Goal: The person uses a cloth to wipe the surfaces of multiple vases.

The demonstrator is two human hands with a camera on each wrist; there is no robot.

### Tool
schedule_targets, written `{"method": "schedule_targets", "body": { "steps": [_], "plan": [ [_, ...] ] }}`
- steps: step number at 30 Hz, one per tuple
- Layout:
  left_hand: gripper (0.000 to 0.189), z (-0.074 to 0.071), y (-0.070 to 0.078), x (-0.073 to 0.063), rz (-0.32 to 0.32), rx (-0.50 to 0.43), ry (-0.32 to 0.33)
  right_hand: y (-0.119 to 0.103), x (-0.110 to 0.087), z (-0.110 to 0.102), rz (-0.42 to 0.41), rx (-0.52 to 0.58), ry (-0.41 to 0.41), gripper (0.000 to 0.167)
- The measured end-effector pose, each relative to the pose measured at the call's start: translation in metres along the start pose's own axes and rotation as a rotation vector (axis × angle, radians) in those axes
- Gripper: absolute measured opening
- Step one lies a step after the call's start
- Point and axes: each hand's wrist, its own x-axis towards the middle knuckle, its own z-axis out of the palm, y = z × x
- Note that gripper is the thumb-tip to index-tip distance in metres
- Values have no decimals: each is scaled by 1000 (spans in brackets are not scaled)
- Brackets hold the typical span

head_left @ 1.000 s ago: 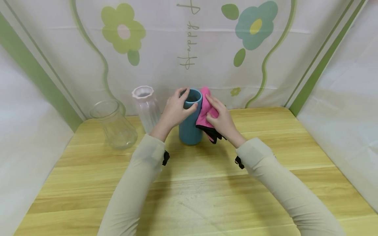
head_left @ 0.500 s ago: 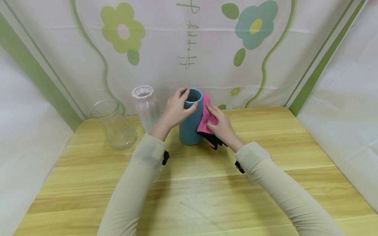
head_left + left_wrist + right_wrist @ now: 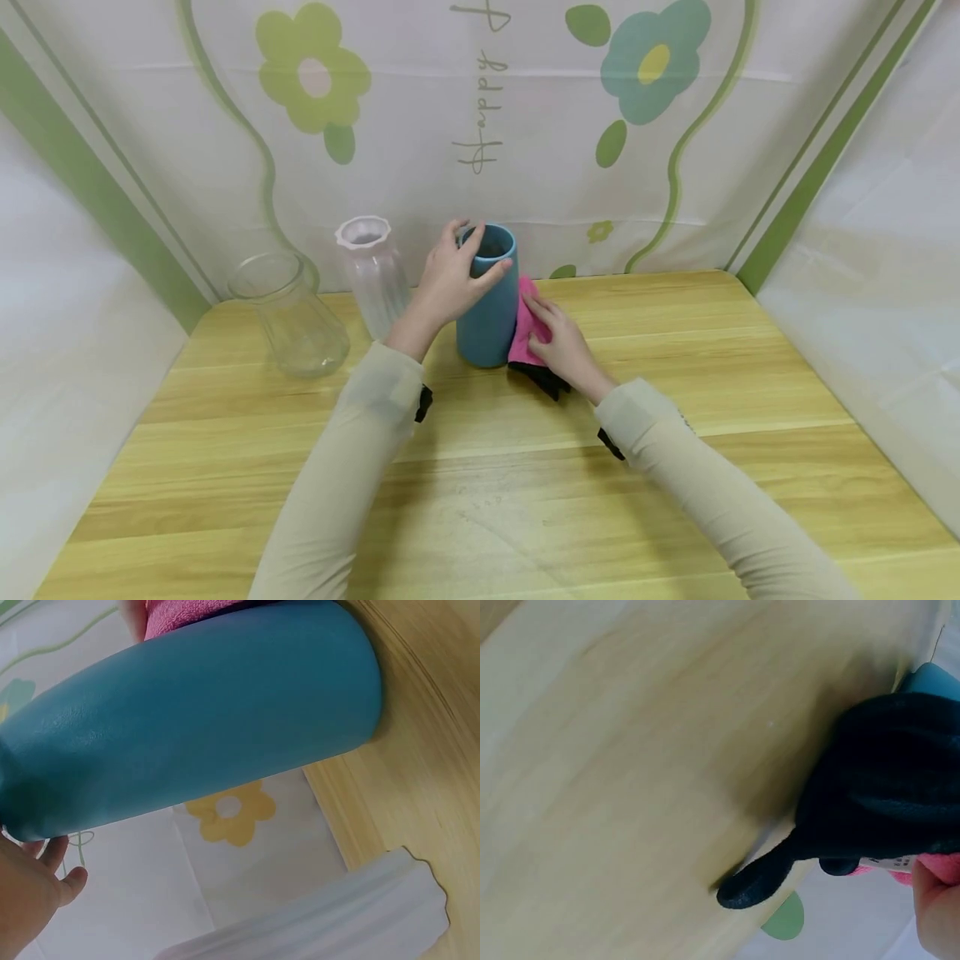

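Observation:
A tall blue vase (image 3: 487, 321) stands upright on the wooden table, its side filling much of the left wrist view. My left hand (image 3: 452, 279) holds it at the rim, the thumb on the near side and the fingers at the far left. With my right hand (image 3: 561, 337) I pinch a pink terry cloth (image 3: 527, 346) against the vase's lower right side. Black fabric (image 3: 892, 780) with a finger-like end hangs from the cloth's lower edge and fills the right side of the right wrist view.
Left of the blue vase stand a pale pink ribbed vase (image 3: 372, 279) with a scalloped rim and a clear glass vase (image 3: 300, 325). A white curtain (image 3: 420, 108) with flower prints rises behind the table (image 3: 487, 492).
My right hand and the pink cloth have slid down the right side of the blue vase, from near its rim toward its base. The left hand keeps its hold at the rim.

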Motion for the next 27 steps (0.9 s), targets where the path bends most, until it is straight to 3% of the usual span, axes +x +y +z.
{"method": "schedule_targets", "body": {
  "steps": [6,12,19,27],
  "plan": [
    [74,0,1,0,12,39,22,-4,2,-3,-25,24,39,65],
    [70,-3,-1,-1,21,18,44,-22,12,-18,-75,98,99,63],
    [68,-6,-1,-1,21,-15,1,-45,22,-37,-142,170,177,62],
    [69,-8,0,-1,-5,-54,-49,-47,21,-39,-120,159,168,62]
  ]
}}
